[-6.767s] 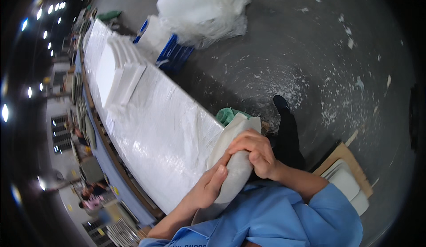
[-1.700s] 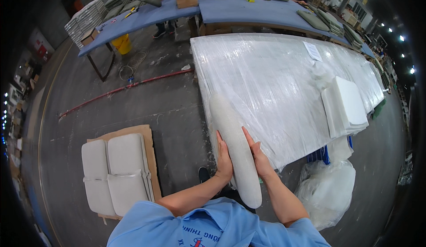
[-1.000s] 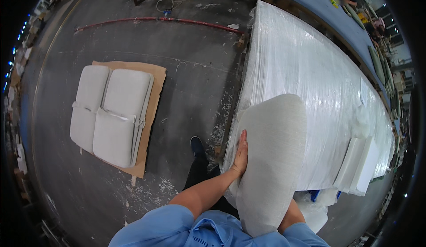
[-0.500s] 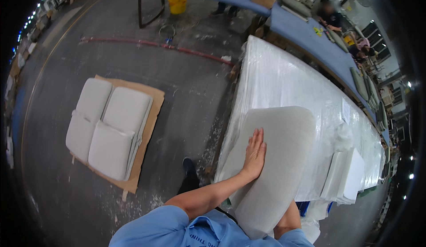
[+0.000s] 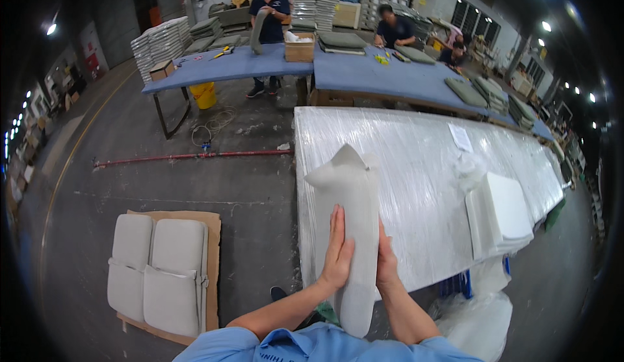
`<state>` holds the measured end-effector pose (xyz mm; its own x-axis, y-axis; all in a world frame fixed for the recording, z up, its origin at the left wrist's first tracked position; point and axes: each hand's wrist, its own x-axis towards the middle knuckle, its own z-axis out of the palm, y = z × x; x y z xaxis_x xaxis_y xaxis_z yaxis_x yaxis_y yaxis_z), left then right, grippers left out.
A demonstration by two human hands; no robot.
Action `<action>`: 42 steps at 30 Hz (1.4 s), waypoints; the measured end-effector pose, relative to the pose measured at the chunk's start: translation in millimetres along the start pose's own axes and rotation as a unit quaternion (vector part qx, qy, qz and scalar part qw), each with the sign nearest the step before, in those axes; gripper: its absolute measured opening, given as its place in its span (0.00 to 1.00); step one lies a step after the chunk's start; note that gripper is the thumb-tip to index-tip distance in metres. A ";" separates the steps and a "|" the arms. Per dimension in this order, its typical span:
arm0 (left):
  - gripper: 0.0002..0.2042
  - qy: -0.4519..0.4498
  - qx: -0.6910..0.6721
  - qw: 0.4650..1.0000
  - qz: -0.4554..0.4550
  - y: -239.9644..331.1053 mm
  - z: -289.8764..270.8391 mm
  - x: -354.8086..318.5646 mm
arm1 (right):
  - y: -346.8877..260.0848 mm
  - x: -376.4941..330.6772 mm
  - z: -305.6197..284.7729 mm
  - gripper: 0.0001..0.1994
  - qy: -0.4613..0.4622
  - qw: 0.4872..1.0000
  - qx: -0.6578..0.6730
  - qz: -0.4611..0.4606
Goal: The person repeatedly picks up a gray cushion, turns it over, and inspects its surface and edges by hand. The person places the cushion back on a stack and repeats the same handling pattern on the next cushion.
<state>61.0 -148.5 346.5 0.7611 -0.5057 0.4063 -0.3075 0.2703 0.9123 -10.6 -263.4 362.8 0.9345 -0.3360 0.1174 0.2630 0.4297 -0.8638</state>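
A pale grey fabric cushion (image 5: 357,232) stands on its narrow edge between my palms, above the near edge of the plastic-wrapped stack. Its far end shows folded, pointed flaps of cover. My left hand (image 5: 338,251) presses on its left side, thumb lying across the narrow edge and fingers pointing away from me. On the opposite side, my right hand (image 5: 387,258) holds it with part of the fingers hidden behind the cushion. The lower end of the cushion comes close to my blue shirt.
Pale cushions (image 5: 172,300) lie in stacks on a cardboard sheet (image 5: 213,251) at left. White foam pads (image 5: 510,212) rest on the plastic-wrapped stack (image 5: 416,160). Behind are blue-topped tables (image 5: 390,79), several people, a yellow bucket (image 5: 204,95) and a red pipe (image 5: 143,159) along the floor.
The view has tilted up toward the tables. The cushion has turned from showing its broad face to standing on edge. My right hand, hidden behind it before, now shows at its right side.
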 end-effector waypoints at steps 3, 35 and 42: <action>0.34 -0.012 -0.019 0.999 -0.029 5.8 5.0 5.5 | -7.4 -1.8 4.7 0.46 0.006 0.998 -0.058 -0.039; 0.22 -0.167 -0.141 0.917 -0.335 -97.9 -87.9 190.1 | 0.9 197.2 -40.9 0.22 0.102 0.942 -0.310 0.074; 0.15 -0.128 -0.175 0.933 -0.287 -85.4 -102.3 199.9 | 10.3 206.6 -25.3 0.18 0.158 0.949 -0.273 -0.023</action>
<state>297.9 -188.9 344.7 0.5675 -0.8168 -0.1039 0.3480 0.1236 0.9293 179.2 -349.7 365.8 0.7840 -0.6154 0.0820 0.0571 -0.0601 -0.9966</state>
